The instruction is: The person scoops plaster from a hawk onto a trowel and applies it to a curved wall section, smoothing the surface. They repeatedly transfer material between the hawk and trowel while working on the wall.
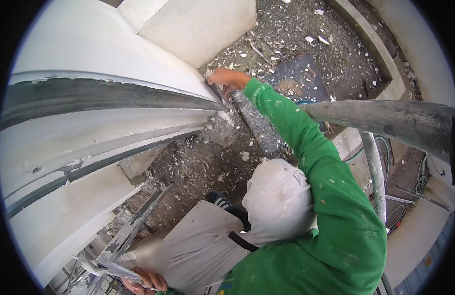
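Reaches far out with the right hand (230, 77), with bent fingers, to the end of a white wall face (114, 54). Apparently touches there a small grey piece (216, 91), just left of the fingers; cannot tell whether clamped on it or merely pressed against it. Grips in the left hand (144, 281), well apart and nearer the body, a flat light-grey blade (120, 270), with fingers closed on its near end; bears a whitish lump (91, 266) at its far end, left of that hand. Looks mostly done on the wall face left of the right hand: smooth and white. Looks less finished lower down, on the pale band (89, 135) between the upper dark bar (114, 94) and the lower dark bar (104, 169): pitted and streaked with grey. Seems rough, too, just below the right hand. Cannot tell how much is left beyond the view.
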The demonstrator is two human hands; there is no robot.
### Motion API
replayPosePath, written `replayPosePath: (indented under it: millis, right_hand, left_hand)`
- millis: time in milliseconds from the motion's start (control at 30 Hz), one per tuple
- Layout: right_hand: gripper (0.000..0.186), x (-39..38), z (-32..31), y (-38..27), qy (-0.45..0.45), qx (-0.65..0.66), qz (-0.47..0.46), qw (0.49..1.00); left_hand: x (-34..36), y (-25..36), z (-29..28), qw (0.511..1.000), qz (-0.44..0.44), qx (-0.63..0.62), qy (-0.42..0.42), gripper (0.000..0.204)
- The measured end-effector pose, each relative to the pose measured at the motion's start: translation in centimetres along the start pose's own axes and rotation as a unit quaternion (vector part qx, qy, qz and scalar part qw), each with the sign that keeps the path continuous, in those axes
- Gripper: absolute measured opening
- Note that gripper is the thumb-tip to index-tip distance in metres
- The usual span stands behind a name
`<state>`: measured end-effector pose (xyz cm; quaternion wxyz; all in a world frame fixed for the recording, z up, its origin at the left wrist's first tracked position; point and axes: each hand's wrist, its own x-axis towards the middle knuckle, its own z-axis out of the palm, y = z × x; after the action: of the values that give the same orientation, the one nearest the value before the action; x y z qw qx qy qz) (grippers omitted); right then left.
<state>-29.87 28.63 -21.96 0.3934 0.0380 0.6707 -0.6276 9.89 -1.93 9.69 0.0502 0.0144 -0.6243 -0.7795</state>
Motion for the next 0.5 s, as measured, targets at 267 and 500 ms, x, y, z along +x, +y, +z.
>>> replayPosePath:
  millis: [267,500]
  right_hand:
    - [0.058,-9.0,1.3,-11.7,-0.008,-0.048,-0.118,0.992]
    - [0.052,-16.8,2.2,-18.3,0.062,-0.095,-0.222,0.968]
  left_hand:
    - [2.3,-0.8,-0.3,0.992,0.015,-0.03,-0.119,0.044]
    - [4.6,-1.5,0.1,0.981,-0.015,-0.079,-0.178,0.039]
